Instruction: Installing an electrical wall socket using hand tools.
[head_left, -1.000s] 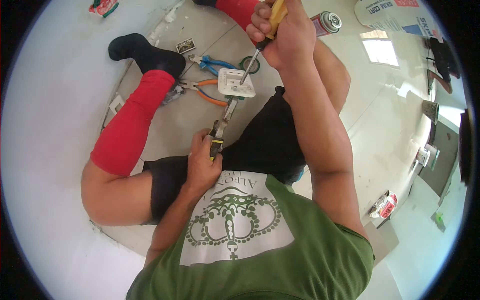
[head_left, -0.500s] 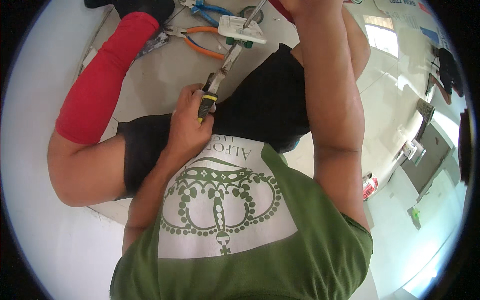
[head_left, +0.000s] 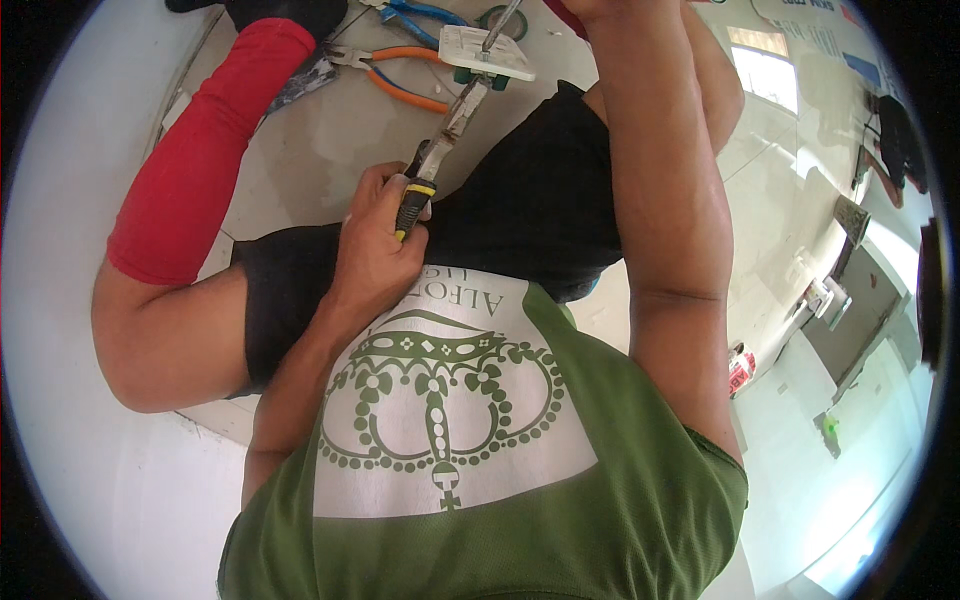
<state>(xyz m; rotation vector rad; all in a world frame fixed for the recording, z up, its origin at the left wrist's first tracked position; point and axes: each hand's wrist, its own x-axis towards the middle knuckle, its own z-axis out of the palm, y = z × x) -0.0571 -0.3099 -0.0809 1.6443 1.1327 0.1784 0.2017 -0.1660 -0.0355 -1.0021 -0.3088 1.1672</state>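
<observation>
My left hand [head_left: 378, 235] is closed around the yellow-and-black handles of a pair of pliers [head_left: 455, 122], held low in front of my lap. The jaws reach up to the green part under a white rectangular plate [head_left: 482, 52], which looks like a switch or socket plate. A thin metal shaft [head_left: 503, 28], like a screwdriver's, comes down onto the plate's face; its upper end lies outside the picture. My right arm stretches away to the top edge, where my right hand [head_left: 598, 8] is largely cut off. Its fingers and whatever they hold are hidden.
Orange-and-blue-handled cutters [head_left: 405, 92] and blue-handled pliers [head_left: 410, 18] lie on the tiled floor [head_left: 290, 165] beyond the plate. Behind the plate is a green tape roll [head_left: 515, 18]. My bent leg in a red sleeve [head_left: 180, 190] borders the left; dark footwear [head_left: 900, 140] lies far right.
The plate, pliers and shaft have shifted very slightly in the picture. My left hand keeps its hold, and my right arm stays stretched out much as before.
</observation>
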